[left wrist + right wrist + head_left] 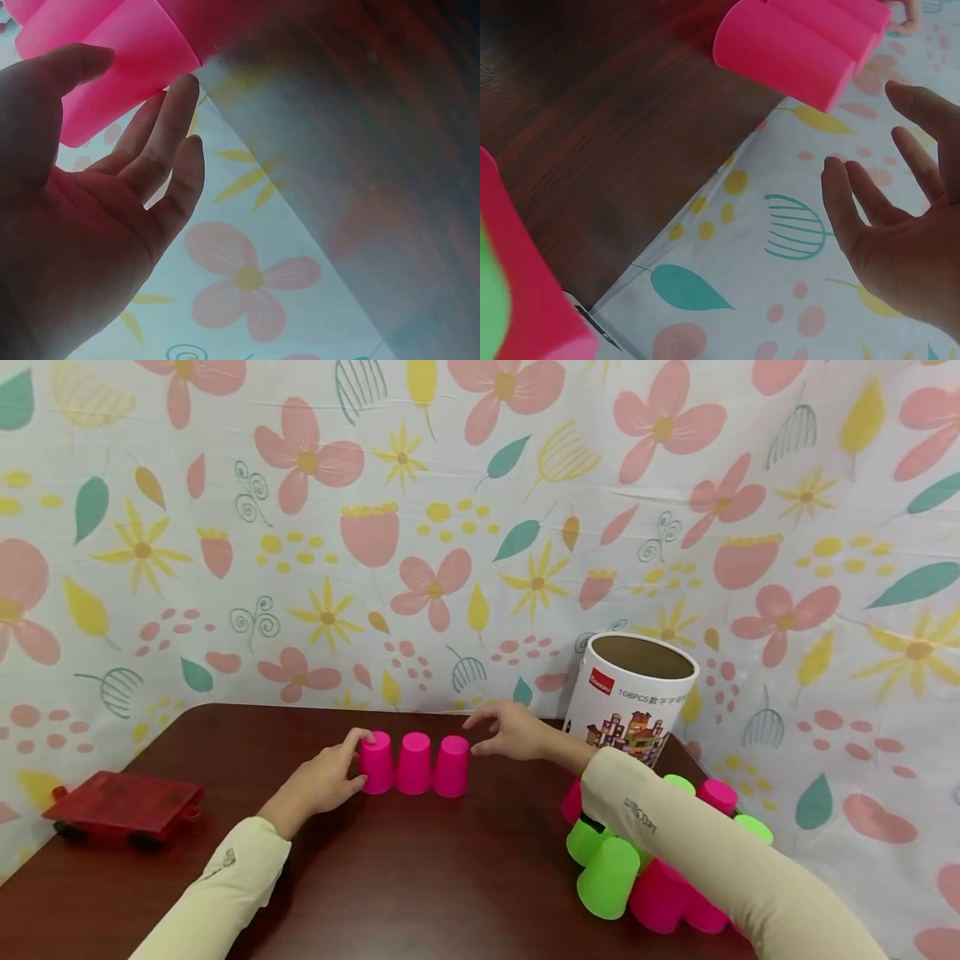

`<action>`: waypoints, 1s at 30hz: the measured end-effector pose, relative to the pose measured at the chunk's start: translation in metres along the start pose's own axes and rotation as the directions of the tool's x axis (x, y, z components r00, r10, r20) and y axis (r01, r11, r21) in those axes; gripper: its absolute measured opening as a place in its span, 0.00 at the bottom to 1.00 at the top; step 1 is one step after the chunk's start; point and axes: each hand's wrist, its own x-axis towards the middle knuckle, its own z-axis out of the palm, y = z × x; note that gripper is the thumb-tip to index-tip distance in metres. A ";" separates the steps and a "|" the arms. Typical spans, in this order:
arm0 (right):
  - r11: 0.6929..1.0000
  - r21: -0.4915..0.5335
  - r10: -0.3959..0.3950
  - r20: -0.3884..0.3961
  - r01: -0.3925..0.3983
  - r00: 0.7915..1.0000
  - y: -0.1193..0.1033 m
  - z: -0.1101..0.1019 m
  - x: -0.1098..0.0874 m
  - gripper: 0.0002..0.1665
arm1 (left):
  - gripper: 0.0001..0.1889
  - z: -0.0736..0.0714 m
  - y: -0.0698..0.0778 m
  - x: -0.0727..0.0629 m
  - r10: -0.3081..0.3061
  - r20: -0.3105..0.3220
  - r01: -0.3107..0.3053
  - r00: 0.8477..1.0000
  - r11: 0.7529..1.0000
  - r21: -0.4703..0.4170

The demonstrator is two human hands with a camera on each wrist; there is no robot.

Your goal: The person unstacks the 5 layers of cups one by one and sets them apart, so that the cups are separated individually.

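Three pink cups stand upside down in a row on the dark wooden table: a left cup point(377, 764), a middle cup point(414, 764) and a right cup point(452, 767). My left hand point(321, 783) touches the left cup from its outer side, thumb and fingers spread. In the left wrist view the thumb overlaps this cup point(142, 64), and the other fingers lie loosely beside it. Just off the right cup, my right hand point(513, 732) holds nothing, its fingers spread and slightly bent toward the row. The right wrist view shows a gap between its fingertips and the cups point(787, 52).
Under my right forearm lies a cluster of green cups point(609, 878) and pink cups point(662, 895), partly hidden by the sleeve. A white printed bucket point(637, 693) stands behind them. At the far left sits a red wheeled cart point(123, 802). Flowered cloth point(435, 585) hangs behind the table.
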 end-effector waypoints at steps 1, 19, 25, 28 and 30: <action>1.000 -0.001 0.002 0.017 -0.002 1.000 0.001 0.002 0.003 0.21 | 0.31 0.000 0.001 0.000 -0.003 0.003 0.003 1.000 1.000 0.004; 0.999 0.044 -0.003 0.132 -0.003 0.991 0.005 0.024 0.028 0.17 | 0.32 -0.001 0.003 -0.001 -0.041 0.013 0.041 0.999 0.999 0.019; 1.000 0.019 0.008 0.081 -0.010 0.997 0.002 0.028 0.030 0.16 | 0.32 -0.001 0.002 -0.001 -0.038 0.010 0.038 0.999 0.999 0.018; 1.000 0.007 0.017 0.067 -0.017 0.998 0.001 0.029 0.030 0.16 | 0.32 0.000 0.001 -0.001 -0.036 0.008 0.036 0.999 0.999 0.018; 1.000 -0.004 0.027 0.066 -0.027 0.997 0.001 0.029 0.029 0.16 | 0.32 0.000 0.001 -0.001 -0.031 0.008 0.031 0.999 0.999 0.017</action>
